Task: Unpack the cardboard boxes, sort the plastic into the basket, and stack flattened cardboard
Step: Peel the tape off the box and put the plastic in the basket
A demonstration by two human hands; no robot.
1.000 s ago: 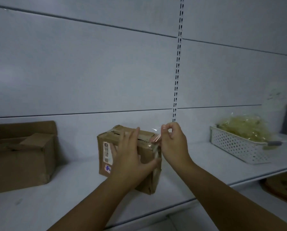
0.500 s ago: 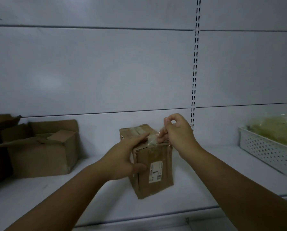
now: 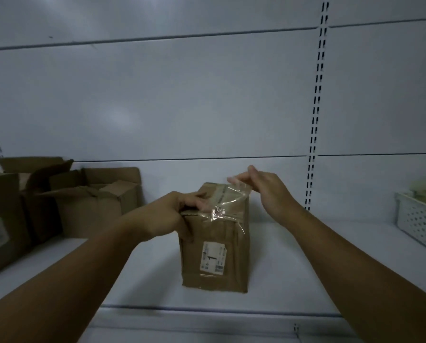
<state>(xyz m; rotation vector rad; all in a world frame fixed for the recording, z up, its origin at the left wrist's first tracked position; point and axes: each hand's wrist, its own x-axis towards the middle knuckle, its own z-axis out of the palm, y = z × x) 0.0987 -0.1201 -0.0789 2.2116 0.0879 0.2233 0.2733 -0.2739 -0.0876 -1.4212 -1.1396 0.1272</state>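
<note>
A small brown cardboard box [image 3: 216, 253] with a white label stands upright on the white shelf [image 3: 293, 268], in the middle of the view. My left hand [image 3: 179, 214] grips its top left edge and holds it down. My right hand [image 3: 264, 189] is above the top right corner, fingers pinched on a strip of clear tape [image 3: 228, 199]. The strip is lifted off the top and still sticks to the box's front edge. A white perforated basket [image 3: 420, 224] with yellowish plastic in it sits at the far right.
Several open brown cardboard boxes [image 3: 83, 199] stand at the left end of the shelf, against the white back panel. A slotted upright rail [image 3: 316, 120] runs down the back wall, right of the box. The shelf's front edge [image 3: 207, 309] is near me.
The view has shifted left, so the basket is now at the right edge. My right hand has pulled up and back, peeling the clear tape off the box top. My left hand now grips the top edge.
</note>
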